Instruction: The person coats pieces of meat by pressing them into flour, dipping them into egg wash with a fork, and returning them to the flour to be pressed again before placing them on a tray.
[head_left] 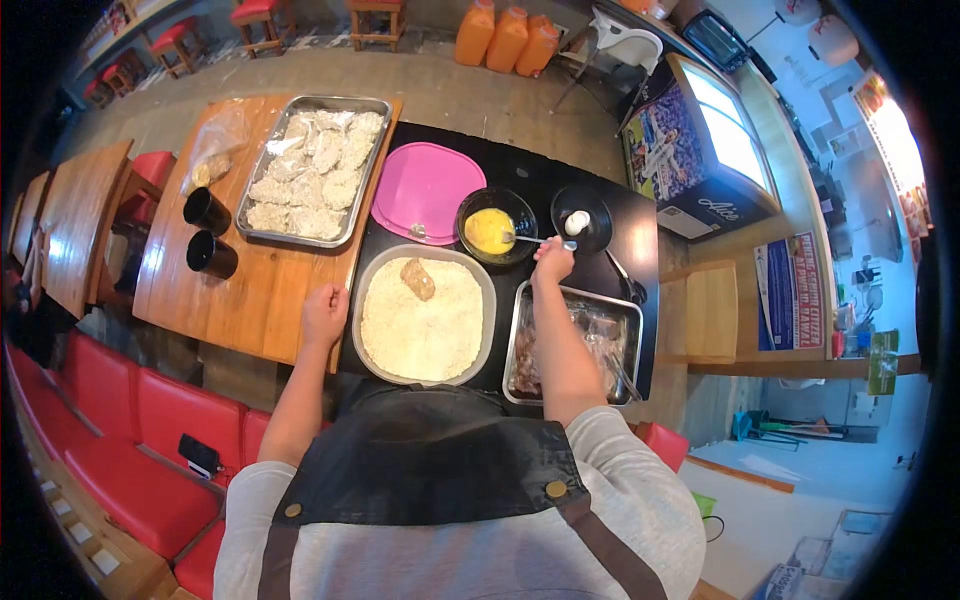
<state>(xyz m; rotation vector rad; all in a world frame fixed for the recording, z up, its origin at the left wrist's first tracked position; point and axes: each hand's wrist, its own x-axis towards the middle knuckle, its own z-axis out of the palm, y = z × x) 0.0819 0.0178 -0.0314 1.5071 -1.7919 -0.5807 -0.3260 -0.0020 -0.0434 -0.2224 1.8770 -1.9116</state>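
Beaten egg (486, 229) sits in a dark bowl (524, 207) on the black bench (510, 165), between the pink lids (425, 185) and the black plate (594, 205). For what looks like stirring, low, even strokes around the wall should avoid slopping. The right hand (553, 262) grips a utensil (540, 240) dipped in it; the left hand (325, 315) is loosely curled, seemingly empty. The egg looks vivid yellow, with paler patches, perhaps foam or glare.

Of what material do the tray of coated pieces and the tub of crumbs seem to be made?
The tray looks like shiny metal, perhaps stainless steel: its silvery rim shows bright highlights. The tub is probably matte plastic: its pale grey rim is rounded, without metallic glare.
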